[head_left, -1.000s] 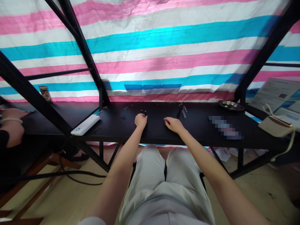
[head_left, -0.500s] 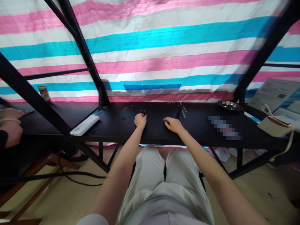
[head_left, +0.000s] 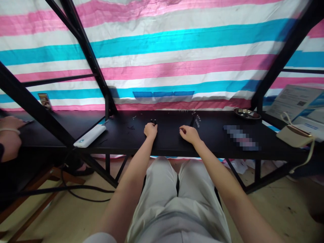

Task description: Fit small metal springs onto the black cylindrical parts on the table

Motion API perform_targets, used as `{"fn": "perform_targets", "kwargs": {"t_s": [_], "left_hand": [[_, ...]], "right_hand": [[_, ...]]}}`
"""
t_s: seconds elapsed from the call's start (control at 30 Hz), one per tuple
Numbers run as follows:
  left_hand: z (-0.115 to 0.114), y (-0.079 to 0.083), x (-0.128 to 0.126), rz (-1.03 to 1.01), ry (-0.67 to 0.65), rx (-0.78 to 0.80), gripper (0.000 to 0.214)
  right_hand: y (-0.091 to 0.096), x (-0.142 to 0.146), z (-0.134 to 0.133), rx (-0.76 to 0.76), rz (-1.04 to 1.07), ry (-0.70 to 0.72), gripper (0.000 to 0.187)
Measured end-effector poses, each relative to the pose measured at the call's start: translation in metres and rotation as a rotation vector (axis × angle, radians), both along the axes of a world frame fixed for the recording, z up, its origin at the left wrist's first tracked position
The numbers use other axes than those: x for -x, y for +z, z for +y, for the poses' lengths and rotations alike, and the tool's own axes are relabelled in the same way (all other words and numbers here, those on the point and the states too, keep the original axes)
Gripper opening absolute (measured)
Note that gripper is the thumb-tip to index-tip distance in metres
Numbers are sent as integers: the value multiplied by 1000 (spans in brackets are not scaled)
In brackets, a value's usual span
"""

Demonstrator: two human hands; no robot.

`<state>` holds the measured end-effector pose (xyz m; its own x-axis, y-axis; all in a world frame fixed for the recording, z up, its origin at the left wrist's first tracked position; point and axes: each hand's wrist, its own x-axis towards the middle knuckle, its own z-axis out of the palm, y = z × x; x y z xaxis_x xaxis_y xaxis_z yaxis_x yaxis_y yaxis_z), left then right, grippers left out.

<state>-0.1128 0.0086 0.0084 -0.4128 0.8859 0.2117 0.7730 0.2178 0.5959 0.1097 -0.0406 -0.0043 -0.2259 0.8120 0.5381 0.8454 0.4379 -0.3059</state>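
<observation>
My left hand [head_left: 151, 130] is closed over the black tabletop [head_left: 167, 145], with two small dark cylindrical ends [head_left: 153, 121] poking out beyond its fingers. What these belong to is too small to tell. To the right, my right hand [head_left: 190, 134] is closed in a loose pinch, thumb against the curled fingers; anything held there is hidden. Just beyond it lie a slim black object [head_left: 192, 120] and a cluster of small clear, shiny pieces [head_left: 197, 120]. Thin dark strands [head_left: 131, 128] lie left of my left hand.
A white power bank [head_left: 90, 136] lies to the left, near a black frame post [head_left: 86, 50]. On the right are a metal dish [head_left: 247, 113], a blurred-out flat item [head_left: 241, 137] and a beige pouch [head_left: 294, 135]. Another person's hand [head_left: 11, 122] works at far left.
My right hand has shifted slightly to the right, away from my left hand. My left hand stays closed in about the same place. The view has turned a little.
</observation>
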Motion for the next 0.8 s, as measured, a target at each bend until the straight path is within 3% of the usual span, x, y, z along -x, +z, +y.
{"fn": "perform_targets", "kwargs": {"t_s": [0.3, 0.53, 0.8], "left_hand": [[1, -1, 0, 37, 3, 2, 26], [-3, 1, 0, 60, -11, 13, 25], [-21, 1, -3, 165, -121, 2, 21]], "right_hand": [[2, -6, -4, -110, 113, -105, 27], [3, -17, -4, -114, 216, -248, 27], [1, -32, 10, -130, 506, -623, 31]]}}
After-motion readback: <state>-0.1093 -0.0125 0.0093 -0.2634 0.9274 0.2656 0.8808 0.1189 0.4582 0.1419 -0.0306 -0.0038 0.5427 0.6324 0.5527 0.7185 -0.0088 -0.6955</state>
